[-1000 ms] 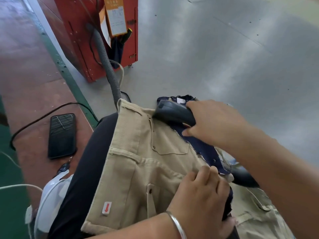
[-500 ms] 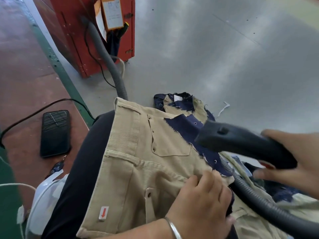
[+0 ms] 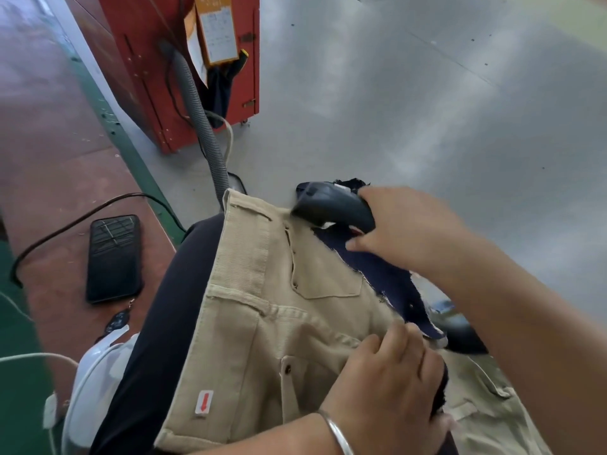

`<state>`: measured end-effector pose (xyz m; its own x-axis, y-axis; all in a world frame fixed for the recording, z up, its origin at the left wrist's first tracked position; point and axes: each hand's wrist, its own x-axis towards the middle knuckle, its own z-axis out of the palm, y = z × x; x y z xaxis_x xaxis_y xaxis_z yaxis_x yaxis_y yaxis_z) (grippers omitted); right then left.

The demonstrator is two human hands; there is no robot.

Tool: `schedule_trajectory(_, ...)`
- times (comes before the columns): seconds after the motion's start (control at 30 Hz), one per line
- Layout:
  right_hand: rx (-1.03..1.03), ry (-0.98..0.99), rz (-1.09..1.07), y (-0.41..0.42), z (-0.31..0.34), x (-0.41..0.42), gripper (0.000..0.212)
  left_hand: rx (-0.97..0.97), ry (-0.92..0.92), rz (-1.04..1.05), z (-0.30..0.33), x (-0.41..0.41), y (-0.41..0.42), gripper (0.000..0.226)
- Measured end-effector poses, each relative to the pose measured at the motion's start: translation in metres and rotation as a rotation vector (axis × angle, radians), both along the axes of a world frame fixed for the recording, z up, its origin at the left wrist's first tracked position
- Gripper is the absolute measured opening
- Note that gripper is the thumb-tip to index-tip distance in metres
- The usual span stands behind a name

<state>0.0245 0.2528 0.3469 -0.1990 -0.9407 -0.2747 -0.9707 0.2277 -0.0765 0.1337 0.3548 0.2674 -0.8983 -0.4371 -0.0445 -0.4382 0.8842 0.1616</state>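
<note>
Head view: right hand clenched round dark suction nozzle, its tip at the far waistband edge of the khaki trousers. Left hand fingers curled, gripping trousers fabric beside the navy lining.

The right hand covers the rear of the dark plastic nozzle; print on the orange paper sheet is illegible.

Right hand: forearm enters from the lower right and extends forward, with the fingers curled round the nozzle. Left hand: positioned nearer the body, knuckles up, with the fingers curled and gripping the trousers.
</note>
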Motion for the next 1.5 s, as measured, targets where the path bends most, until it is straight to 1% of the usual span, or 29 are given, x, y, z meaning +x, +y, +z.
schedule_trajectory(0.1, -0.080, -0.072, -0.065, -0.008, 0.008, -0.013, 0.028, 0.017, -0.012, 0.006, 0.000, 0.001, 0.001, 0.059)
schedule_trajectory(0.17, -0.152, -0.148, -0.073, 0.006, 0.024, -0.027, 0.030, 0.019, 0.013, 0.007, -0.002, 0.001, 0.001, 0.059)
schedule_trajectory(0.23, -0.167, -0.186, -0.078, 0.034, 0.041, -0.037, 0.033, 0.019, 0.021, 0.009, -0.004, 0.002, 0.001, 0.061)
schedule_trajectory(0.37, -0.128, -0.012, -0.073, 0.101, 0.056, -0.051, 0.043, 0.010, -0.012, 0.010, -0.003, 0.000, 0.001, 0.066)
schedule_trajectory(0.47, -0.048, -0.029, -0.071, 0.131, 0.046, -0.054, 0.044, 0.004, -0.017, -0.002, -0.002, -0.002, 0.003, 0.060)
schedule_trajectory(0.53, 0.050, 0.010, -0.057, 0.136, 0.037, -0.046, 0.048, 0.013, 0.003, -0.009, -0.002, -0.002, 0.003, 0.053)
schedule_trajectory(0.6, 0.111, 0.062, -0.068, 0.132, 0.030, -0.039, 0.051, 0.011, 0.020, -0.022, -0.002, -0.001, 0.003, 0.052)
schedule_trajectory(0.7, 0.094, 0.121, -0.040, 0.109, 0.022, -0.027, 0.047, -0.016, 0.039, -0.039, -0.001, 0.000, 0.001, 0.056)
schedule_trajectory(0.8, 0.058, 0.116, -0.012, 0.078, 0.014, -0.007, 0.044, -0.020, 0.047, -0.034, 0.003, 0.001, 0.000, 0.056)
schedule_trajectory(0.9, -0.027, 0.074, 0.024, 0.045, 0.003, 0.004, 0.039, -0.060, 0.034, -0.024, 0.004, 0.000, 0.000, 0.060)
schedule_trajectory(1.0, -0.090, -0.031, -0.047, 0.017, 0.002, 0.003, 0.036, -0.065, 0.024, -0.017, 0.001, 0.001, 0.001, 0.064)
schedule_trajectory(1.1, -0.161, -0.097, -0.105, 0.013, 0.017, -0.016, 0.036, -0.035, 0.037, -0.008, 0.002, 0.002, 0.000, 0.062)
schedule_trajectory(1.2, -0.193, -0.153, -0.096, 0.044, 0.041, -0.038, 0.033, -0.044, 0.049, -0.009, 0.000, 0.004, -0.001, 0.059)
schedule_trajectory(1.3, -0.140, -0.096, -0.102, 0.094, 0.053, -0.056, 0.039, -0.059, 0.035, -0.033, -0.005, 0.004, 0.000, 0.055)
schedule_trajectory(1.43, -0.048, -0.135, -0.230, 0.150, 0.039, -0.078, 0.050, -0.045, 0.001, -0.043, -0.008, 0.000, 0.004, 0.052)
schedule_trajectory(1.5, 0.002, -0.119, -0.204, 0.164, 0.026, -0.074, 0.050, -0.042, 0.005, -0.053, -0.009, -0.001, 0.006, 0.049)
